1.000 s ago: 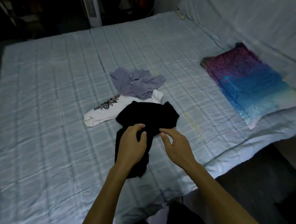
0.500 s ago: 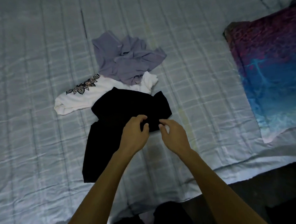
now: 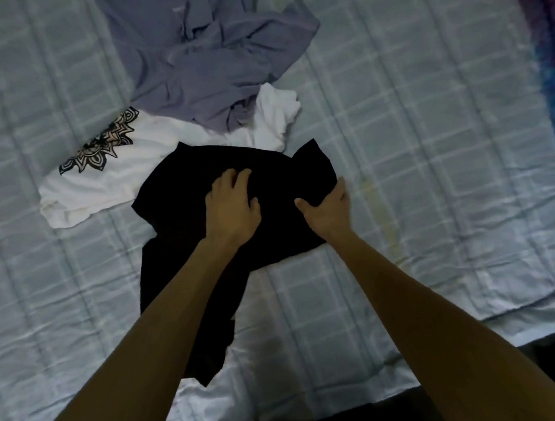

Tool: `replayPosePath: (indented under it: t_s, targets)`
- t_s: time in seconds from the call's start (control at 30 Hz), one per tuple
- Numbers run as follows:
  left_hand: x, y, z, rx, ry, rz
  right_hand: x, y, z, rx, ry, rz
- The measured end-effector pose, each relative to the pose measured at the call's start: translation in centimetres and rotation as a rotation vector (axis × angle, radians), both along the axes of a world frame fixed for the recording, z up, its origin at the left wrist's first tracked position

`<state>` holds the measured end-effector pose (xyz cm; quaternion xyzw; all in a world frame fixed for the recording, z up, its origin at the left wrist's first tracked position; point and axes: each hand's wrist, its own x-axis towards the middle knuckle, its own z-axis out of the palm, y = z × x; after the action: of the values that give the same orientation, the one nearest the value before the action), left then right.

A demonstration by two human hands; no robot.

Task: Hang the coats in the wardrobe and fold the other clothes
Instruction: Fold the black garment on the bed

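Black top [image 3: 186, 236] lies crumpled on the bed [image 3: 430, 166], soft, light and limp; probably best taken at the shoulders or hem corners. Hands apart: right hand [image 3: 327, 207] grips its right edge, left hand [image 3: 233, 207] rests mid-cloth with fingers bent, grip unclear. Its far edge overlaps the white tee [image 3: 155, 166] under the grey top [image 3: 206, 57], which could snag.

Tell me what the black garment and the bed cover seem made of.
Black garment: soft matte knit, probably cotton jersey; it drapes limply and creases where the right hand grips it. Bed cover: smooth woven cloth with slight sheen, perhaps polyester; highlights glint along its creases.
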<state>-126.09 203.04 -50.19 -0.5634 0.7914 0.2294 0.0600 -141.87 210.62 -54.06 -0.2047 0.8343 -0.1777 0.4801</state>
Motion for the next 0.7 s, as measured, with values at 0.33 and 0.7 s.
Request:
replayPosePath:
  t_s: [0.33,0.7]
  targets:
    - [0.4,-1.9,0.6,0.138,0.135,-0.286,4.4,-1.8,5.4,-0.420,-0.076,-0.033]
    - [7.2,1.0,15.2,0.033,0.391,-0.251,8.8,-4.1,24.2,-0.689,-0.267,-0.141]
